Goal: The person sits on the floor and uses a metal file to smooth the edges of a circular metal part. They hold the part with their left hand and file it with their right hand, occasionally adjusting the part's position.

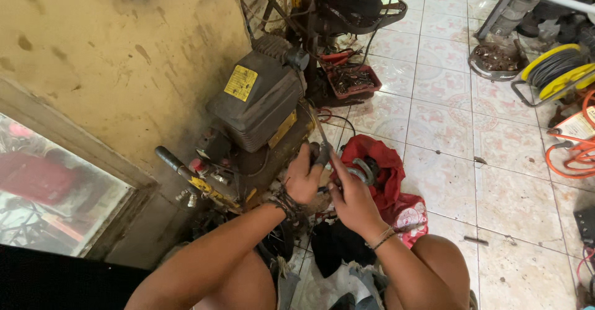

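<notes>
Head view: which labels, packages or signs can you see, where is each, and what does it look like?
Yellow label: diamond-shaped sticker on the dark compressor's top cover.
Yellow strip: narrow label along the compressor's lower edge.
Red bag: printed red and white, on the tiles right of the right hand.
Card: pale, red-trimmed package, far right, by orange hose.

Tiled floor [446,167]: black compressor [257,108], red cloth [387,173], red tray [353,80], yellow hose reel [555,68].

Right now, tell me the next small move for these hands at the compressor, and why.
Probably steady the grip before turning anything: the left hand is closed around a dark handle-like part beside the air compressor, and the right hand pinches a thin tool right against it, above the red bag.
</notes>
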